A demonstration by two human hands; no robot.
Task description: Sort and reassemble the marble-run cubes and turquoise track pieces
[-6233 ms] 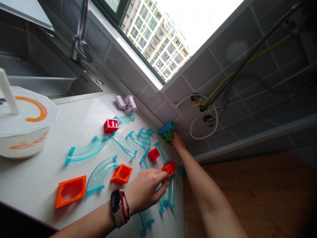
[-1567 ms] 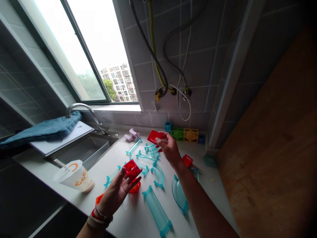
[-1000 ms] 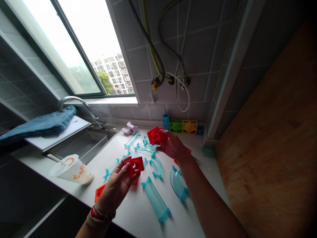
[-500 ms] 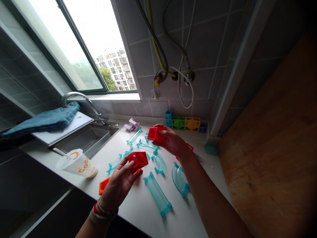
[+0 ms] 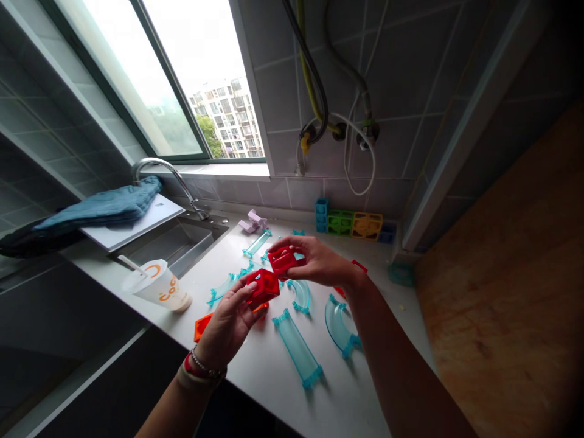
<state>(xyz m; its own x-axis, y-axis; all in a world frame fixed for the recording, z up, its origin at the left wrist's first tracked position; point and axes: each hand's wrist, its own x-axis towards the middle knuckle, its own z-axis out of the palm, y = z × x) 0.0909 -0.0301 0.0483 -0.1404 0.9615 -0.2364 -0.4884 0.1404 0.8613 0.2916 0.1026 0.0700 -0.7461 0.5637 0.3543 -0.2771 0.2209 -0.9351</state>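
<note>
My left hand (image 5: 233, 313) grips a red cube block (image 5: 263, 288) with open sides, held above the counter. A second red block (image 5: 283, 260) is pinched in my right hand (image 5: 314, 258), just above and slightly right of the first. The two blocks are very close; whether they touch I cannot tell. Beneath my hands lie clear teal track pieces, among them a straight track (image 5: 297, 350), a small curved track (image 5: 301, 296) and a wider curved track (image 5: 340, 328). An orange block (image 5: 202, 326) sits left of my left wrist. More red pieces are partly hidden behind my right forearm.
Blue, green (image 5: 340, 222) and yellow blocks (image 5: 367, 225) line the back wall. A lilac piece (image 5: 253, 221) lies near the sink (image 5: 182, 246). A plastic cup with a straw (image 5: 159, 286) stands at the counter's front left. A wooden panel (image 5: 502, 274) bounds the right side.
My right hand has come down and tilted over, bringing its red block close to the one in my left hand. The view has shifted slightly.
</note>
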